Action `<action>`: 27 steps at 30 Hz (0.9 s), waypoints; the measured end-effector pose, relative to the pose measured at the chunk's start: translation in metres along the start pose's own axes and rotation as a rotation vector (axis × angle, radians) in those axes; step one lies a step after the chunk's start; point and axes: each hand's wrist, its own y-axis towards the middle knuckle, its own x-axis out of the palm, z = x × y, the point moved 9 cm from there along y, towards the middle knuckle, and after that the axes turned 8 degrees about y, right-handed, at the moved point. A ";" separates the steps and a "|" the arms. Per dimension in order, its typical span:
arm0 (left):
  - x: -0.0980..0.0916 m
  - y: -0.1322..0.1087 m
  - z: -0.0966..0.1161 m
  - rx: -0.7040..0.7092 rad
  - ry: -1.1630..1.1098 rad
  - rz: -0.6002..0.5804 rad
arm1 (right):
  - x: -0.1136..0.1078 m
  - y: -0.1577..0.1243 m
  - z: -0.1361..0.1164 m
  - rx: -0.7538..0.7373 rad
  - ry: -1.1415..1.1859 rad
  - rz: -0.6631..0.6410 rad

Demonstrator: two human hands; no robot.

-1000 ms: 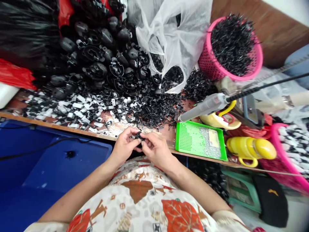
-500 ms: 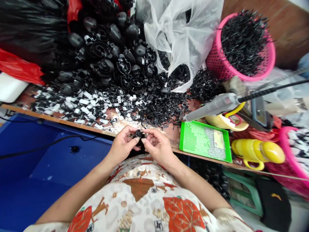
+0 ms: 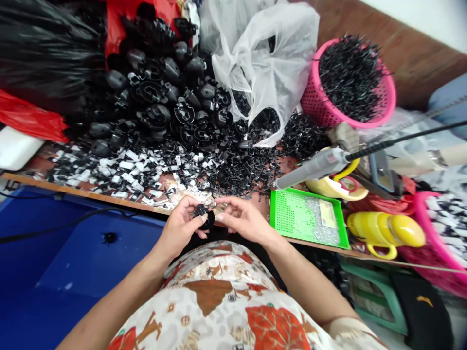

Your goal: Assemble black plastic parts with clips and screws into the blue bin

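My left hand (image 3: 181, 222) grips a black plastic part (image 3: 207, 221) with a round disc and a clip-like top, held over the table's front edge. Just right of it is my right hand (image 3: 243, 219), thumb and fingers drawn together close to the disc. Whatever lies between those fingertips is too small to make out. Small white and black clips (image 3: 127, 165) are strewn on the table beyond my hands, beside a heap of thin black pieces (image 3: 237, 170). Similar rounded black parts (image 3: 156, 114) are piled farther back.
A green tray (image 3: 274, 214) of small metal pieces lies to the right, under a hanging grey electric screwdriver (image 3: 314, 167). Behind stands a pink basket (image 3: 308, 95) of black pieces. A yellow bottle (image 3: 383, 229) lies near the edge. A blue bin (image 3: 83, 262) sits below left.
The black part has turned in my left hand, so its round disc now shows. My right hand has drawn slightly away to the right. The camera view has shifted a little.
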 end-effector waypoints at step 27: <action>-0.017 0.002 -0.007 -0.011 -0.146 0.069 | 0.011 0.101 -0.089 -0.354 -1.126 0.225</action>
